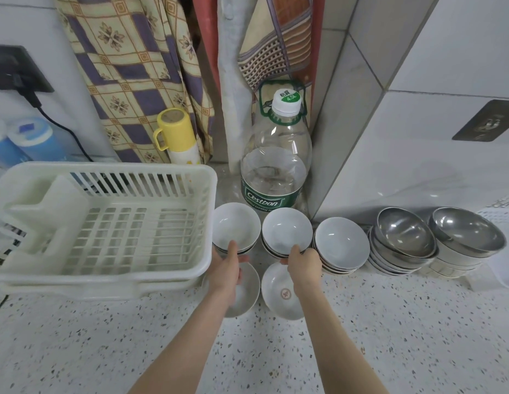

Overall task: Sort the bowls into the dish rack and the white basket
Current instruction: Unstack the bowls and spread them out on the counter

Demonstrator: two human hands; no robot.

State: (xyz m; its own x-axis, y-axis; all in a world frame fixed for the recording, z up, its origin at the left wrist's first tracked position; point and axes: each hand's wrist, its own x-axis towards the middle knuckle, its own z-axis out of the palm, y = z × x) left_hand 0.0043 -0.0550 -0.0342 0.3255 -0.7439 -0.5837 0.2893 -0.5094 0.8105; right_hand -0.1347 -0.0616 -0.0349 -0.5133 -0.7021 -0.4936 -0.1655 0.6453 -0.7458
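1. Speckled counter (389,336) is pretty roomy up front; the white bowls sit at the back by the tiled wall.
2. Left hand (227,265) pinches the rim of the left bowl stack (236,226), right beside the white basket (105,223) edge.
3. Right hand (303,261) grips the middle bowl stack (286,230) rim.
4. Steel bowls (404,234) crowd the right side, and two shallow dishes (279,291) lie under the wrists.

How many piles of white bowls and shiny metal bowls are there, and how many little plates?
White bowl piles: 3
Metal bowl piles: 2
Little plates: 2
Total: 7
The left hand grips the left white pile, the right hand the middle one.
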